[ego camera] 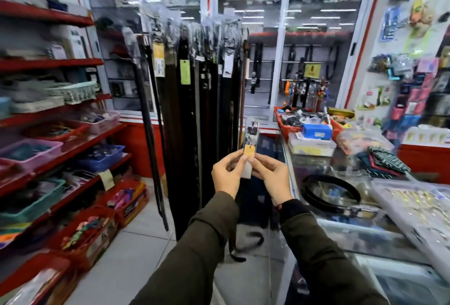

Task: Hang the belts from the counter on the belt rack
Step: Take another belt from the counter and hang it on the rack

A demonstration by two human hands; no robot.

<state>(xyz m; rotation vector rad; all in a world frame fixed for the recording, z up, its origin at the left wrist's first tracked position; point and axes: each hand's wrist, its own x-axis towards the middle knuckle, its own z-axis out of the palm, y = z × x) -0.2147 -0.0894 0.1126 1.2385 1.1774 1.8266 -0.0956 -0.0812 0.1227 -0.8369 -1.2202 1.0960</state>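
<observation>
Both hands hold one belt upright by its buckle end, which is wrapped in clear plastic with a yellow tag. My left hand pinches it from the left and my right hand from the right. The strap hangs down between my forearms, its tip curling near the floor. The belt rack stands just behind, crowded with several dark belts hanging full length. A second black belt lies coiled on the glass counter to the right of my hands.
Red shelves with baskets of small goods fill the left side. On the counter sit a red tray, a blue box, folded cloth and a clear case. White floor tiles lie between shelves and counter.
</observation>
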